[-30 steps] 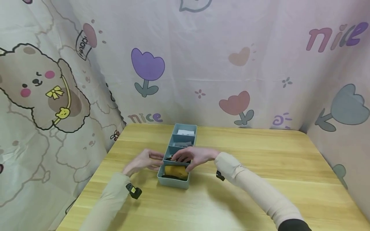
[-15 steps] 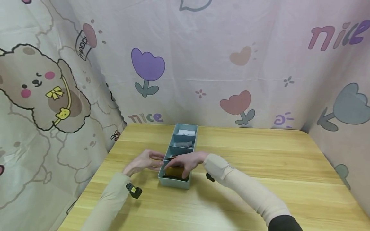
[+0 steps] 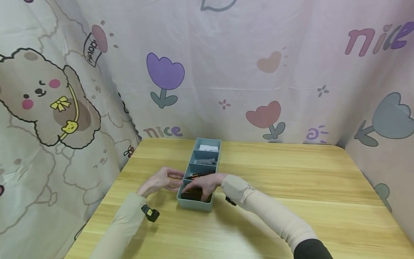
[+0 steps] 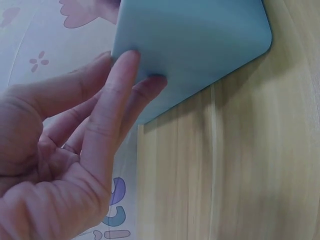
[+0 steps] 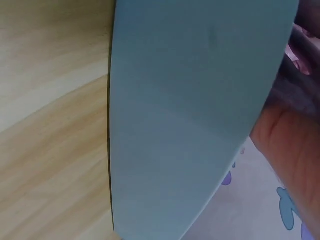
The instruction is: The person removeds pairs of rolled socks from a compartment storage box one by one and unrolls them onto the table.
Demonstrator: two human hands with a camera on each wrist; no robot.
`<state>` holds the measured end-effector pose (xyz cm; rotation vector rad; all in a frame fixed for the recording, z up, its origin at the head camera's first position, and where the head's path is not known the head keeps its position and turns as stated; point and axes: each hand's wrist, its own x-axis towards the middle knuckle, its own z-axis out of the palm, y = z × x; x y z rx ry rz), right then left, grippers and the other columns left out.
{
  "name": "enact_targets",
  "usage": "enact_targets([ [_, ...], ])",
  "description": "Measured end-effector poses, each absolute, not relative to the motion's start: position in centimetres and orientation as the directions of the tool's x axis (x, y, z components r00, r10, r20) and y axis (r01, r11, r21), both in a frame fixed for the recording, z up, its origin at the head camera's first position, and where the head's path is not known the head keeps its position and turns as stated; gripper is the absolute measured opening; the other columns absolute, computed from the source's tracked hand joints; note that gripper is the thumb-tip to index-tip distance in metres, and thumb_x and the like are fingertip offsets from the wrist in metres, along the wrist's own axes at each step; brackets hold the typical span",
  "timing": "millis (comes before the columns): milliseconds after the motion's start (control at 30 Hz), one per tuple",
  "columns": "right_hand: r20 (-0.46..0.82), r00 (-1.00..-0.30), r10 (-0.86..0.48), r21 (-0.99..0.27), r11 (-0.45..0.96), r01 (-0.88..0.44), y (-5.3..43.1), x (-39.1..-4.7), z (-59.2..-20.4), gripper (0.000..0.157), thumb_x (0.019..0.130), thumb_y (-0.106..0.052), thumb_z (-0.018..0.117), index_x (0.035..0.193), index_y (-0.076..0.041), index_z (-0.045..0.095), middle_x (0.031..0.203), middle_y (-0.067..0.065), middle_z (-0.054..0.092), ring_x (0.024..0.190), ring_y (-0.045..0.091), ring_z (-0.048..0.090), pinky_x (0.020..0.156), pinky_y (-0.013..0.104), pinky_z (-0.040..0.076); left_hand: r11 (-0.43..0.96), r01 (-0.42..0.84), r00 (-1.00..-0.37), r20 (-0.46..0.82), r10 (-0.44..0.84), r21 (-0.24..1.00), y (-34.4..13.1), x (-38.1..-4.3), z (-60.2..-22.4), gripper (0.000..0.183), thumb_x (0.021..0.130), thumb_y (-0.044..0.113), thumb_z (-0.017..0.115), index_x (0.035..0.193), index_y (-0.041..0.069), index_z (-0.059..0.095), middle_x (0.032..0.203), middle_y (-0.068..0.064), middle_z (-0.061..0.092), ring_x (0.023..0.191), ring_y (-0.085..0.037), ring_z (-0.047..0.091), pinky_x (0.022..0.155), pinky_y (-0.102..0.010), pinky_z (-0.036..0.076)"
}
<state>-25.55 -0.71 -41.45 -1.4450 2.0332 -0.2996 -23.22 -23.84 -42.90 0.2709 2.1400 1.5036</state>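
Blue-grey plastic forms the long, narrow, open-topped divided box (image 3: 195, 205), which stands left of middle on the pale, wood-grained table (image 3: 291, 187). Its far end reaches the table's rear edge, just before the pale curtain printed with flowers and a bear (image 3: 233, 54), so there is scarcely any room behind it. A broad run of wood lies between its right wall and the table's right edge; a narrower strip lies on the left, partly taken up by the left hand (image 3: 161, 180). More tabletop extends in front of its near wall.

The left hand's fingers are fairly straight, with tips touching the box's left outer wall. The right hand (image 3: 207, 184) reaches over the right rim into the nearest compartment, thumb and fingers set apart about a dark, flattish item (image 3: 193, 194) lying there; whether they pinch it cannot be told, since the box wall hides the tips in the right wrist view.

Counted: one box, four compartments in a row, two hands. The farthest compartment holds a white folded piece (image 3: 208, 148), the next a grey, cloth-like bundle (image 3: 205, 162), the third some thin dark-and-orange pieces (image 3: 194, 176), too small to count.
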Motion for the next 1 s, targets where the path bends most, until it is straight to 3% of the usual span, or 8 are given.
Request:
enact_targets([
  [133,-0.350,-0.255,-0.901,-0.499,0.410,-0.763,-0.8,-25.3,-41.8,0.079,0.080,0.004,0.075,0.150,-0.017,0.047,0.146,0.007,0.053,0.109,0.016,0.050,0.089,0.015,0.042,0.353,-0.139,-0.851,-0.294,0.435,0.925,-23.8,-23.3,-42.8,0.052,0.092,-0.003,0.066,0.139,-0.015,0.048,0.132,-0.033,0.061,0.100,-0.020,0.072,0.081,-0.035,0.062],
  [367,-0.340,-0.321,-0.884,-0.461,0.454,-0.762,-0.7,-24.7,-41.9,0.068,0.083,0.002,0.072,0.146,-0.013,0.053,0.149,0.003,0.055,0.126,0.011,0.051,0.107,0.017,0.039,0.340,-0.147,-0.849,-0.295,0.438,0.929,-23.8,-23.3,-42.8,0.053,0.093,-0.002,0.065,0.140,-0.016,0.046,0.133,-0.034,0.060,0.101,-0.019,0.071,0.080,-0.035,0.063],
  [533,-0.296,-0.314,-0.902,-0.454,0.422,-0.784,-0.6,-24.5,-41.9,0.062,0.084,0.000,0.072,0.143,-0.010,0.056,0.145,0.004,0.059,0.122,0.009,0.054,0.105,0.015,0.041,0.351,-0.137,-0.852,-0.291,0.435,0.926,-23.8,-23.2,-42.9,0.053,0.093,0.000,0.065,0.140,-0.015,0.047,0.134,-0.035,0.059,0.105,-0.022,0.070,0.082,-0.038,0.062],
  [700,-0.211,-0.288,-0.934,-0.538,0.357,-0.764,-0.1,-24.7,-42.1,0.059,0.083,0.001,0.072,0.140,-0.008,0.059,0.139,0.005,0.064,0.112,0.006,0.054,0.098,0.013,0.042,0.361,-0.126,-0.854,-0.286,0.435,0.924,-23.7,-23.1,-42.9,0.054,0.093,0.001,0.065,0.141,-0.015,0.046,0.135,-0.035,0.058,0.110,-0.030,0.070,0.087,-0.044,0.061],
  [1000,0.007,-0.295,-0.955,-0.703,0.205,-0.681,1.8,-24.7,-41.6,0.063,0.080,0.001,0.067,0.142,-0.006,0.056,0.141,0.010,0.063,0.118,0.008,0.056,0.102,0.017,0.045,0.367,-0.116,-0.851,-0.283,0.442,0.923,-23.7,-23.1,-43.0,0.054,0.093,0.004,0.066,0.141,-0.013,0.047,0.136,-0.036,0.056,0.111,-0.035,0.070,0.088,-0.046,0.060],
])
